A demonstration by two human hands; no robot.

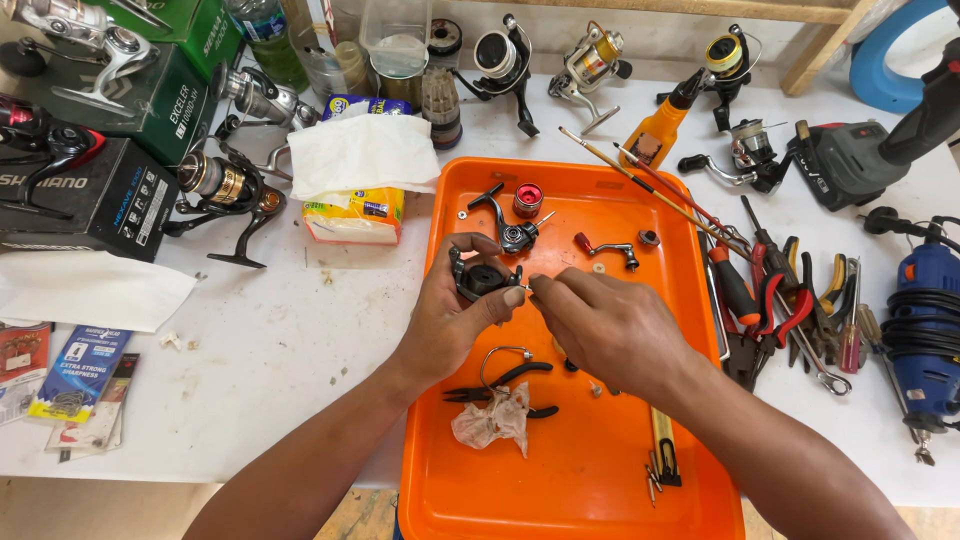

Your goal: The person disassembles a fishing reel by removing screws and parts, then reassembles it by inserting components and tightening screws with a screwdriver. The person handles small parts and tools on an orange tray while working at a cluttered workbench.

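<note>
My left hand [455, 315] grips a dark fishing reel body [484, 280] over the orange tray [580, 480]. My right hand [605, 325] is beside it, fingertips pinched on a tiny part at the reel body's right edge; the part is too small to make out. On the tray lie a reel rotor piece [512, 235], a red spool cap [528, 199], a crank handle with a red knob [606, 249], a wire bail [505, 353], black pliers [500, 390], a crumpled tissue [492, 420] and small screws.
Several fishing reels [590, 62] and dark boxes [90, 195] stand at the back and left. A tissue pack [357, 180], an orange oil bottle [660, 130], pliers and screwdrivers [790, 310], a blue rotary tool [925, 300] and hook packets [80, 375] surround the tray.
</note>
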